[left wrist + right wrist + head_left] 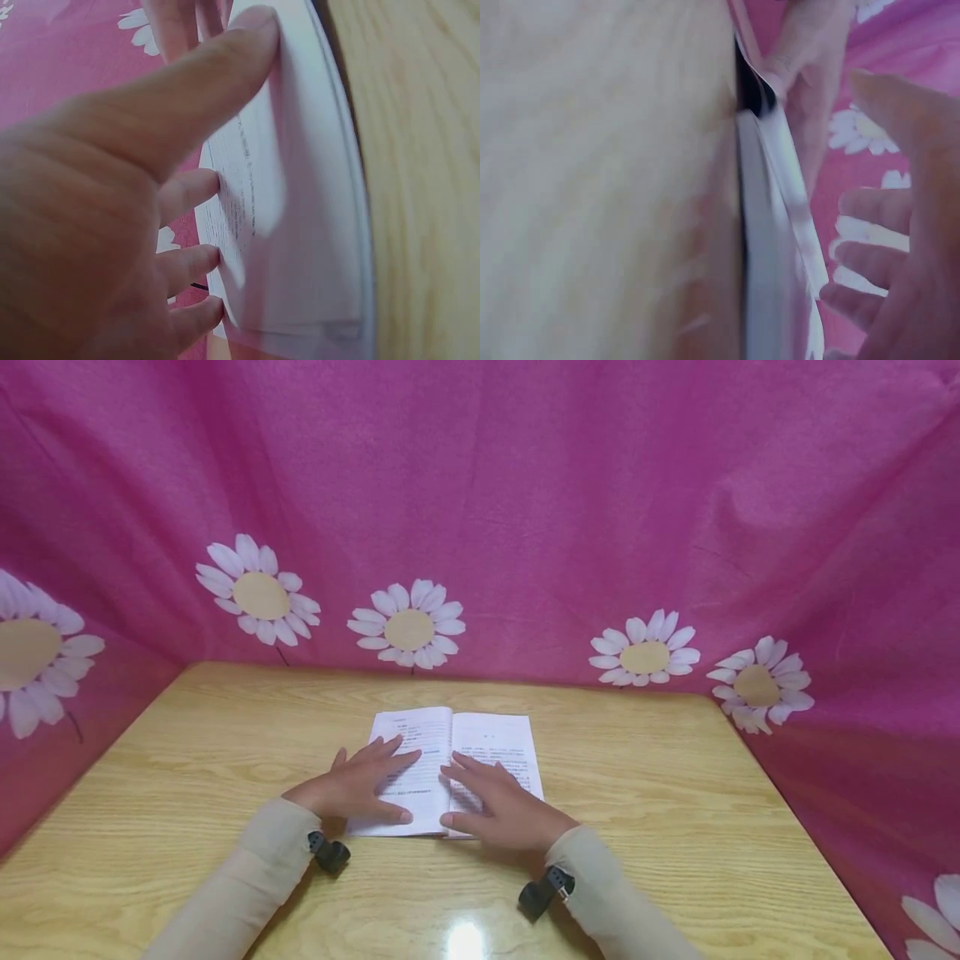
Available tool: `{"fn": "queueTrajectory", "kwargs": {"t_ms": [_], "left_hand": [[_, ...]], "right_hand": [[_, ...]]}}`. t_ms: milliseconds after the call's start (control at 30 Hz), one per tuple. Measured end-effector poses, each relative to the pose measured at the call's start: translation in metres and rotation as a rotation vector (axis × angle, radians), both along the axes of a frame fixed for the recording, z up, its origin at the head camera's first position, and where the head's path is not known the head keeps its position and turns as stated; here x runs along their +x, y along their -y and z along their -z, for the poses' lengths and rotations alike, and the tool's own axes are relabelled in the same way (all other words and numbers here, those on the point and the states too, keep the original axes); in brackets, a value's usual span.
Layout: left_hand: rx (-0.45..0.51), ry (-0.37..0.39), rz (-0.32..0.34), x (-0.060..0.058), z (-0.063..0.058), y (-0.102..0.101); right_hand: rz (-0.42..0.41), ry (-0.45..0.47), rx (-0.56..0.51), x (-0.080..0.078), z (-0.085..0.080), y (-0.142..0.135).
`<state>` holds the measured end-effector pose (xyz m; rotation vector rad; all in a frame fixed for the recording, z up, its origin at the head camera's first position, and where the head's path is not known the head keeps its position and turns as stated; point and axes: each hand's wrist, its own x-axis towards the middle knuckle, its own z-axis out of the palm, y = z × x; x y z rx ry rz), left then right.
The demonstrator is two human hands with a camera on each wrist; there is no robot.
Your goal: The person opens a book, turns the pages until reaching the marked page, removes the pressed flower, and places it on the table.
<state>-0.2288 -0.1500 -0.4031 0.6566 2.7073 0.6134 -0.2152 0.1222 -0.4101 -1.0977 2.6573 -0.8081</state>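
Observation:
An open book (423, 814) with printed white pages lies on the wooden table. Spread over its left page is my left hand (363, 783), fingers extended and thumb near the lower part of the page. In the left wrist view the left thumb (225, 71) and fingertips rest against the page (315, 210). My right hand (504, 806) reaches over the right page from the lower right, fingers stretched toward the spine. Seen from the right wrist, the right fingers (874, 262) are straight beside the book's raised page edge (795, 187), and a dark gap shows near the spine.
The wooden table (637, 777) extends around the book on all sides. A pink cloth (510, 510) printed with white daisies hangs behind and along both sides. Each sleeved wrist carries a small black camera (328, 853).

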Motion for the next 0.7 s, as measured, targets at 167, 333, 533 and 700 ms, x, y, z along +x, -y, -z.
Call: {"fn": "queueTrajectory", "kwargs": {"t_ms": [167,333,533,700], "left_hand": [[-0.028,-0.004,-0.019,0.0,0.0,-0.001],[-0.031,-0.019,-0.023,0.0,0.001,-0.002],[-0.034,-0.017,-0.028,0.0,0.004,-0.002],[-0.048,-0.025,-0.028,-0.001,0.005,-0.003]], "right_hand": [[0.136,0.016,0.024,-0.009,-0.004,-0.015],[0.253,0.073,0.055,-0.015,-0.008,-0.032],[0.309,0.116,0.064,-0.022,-0.008,-0.048],[0.322,0.121,0.088,-0.026,-0.005,-0.055]]}}
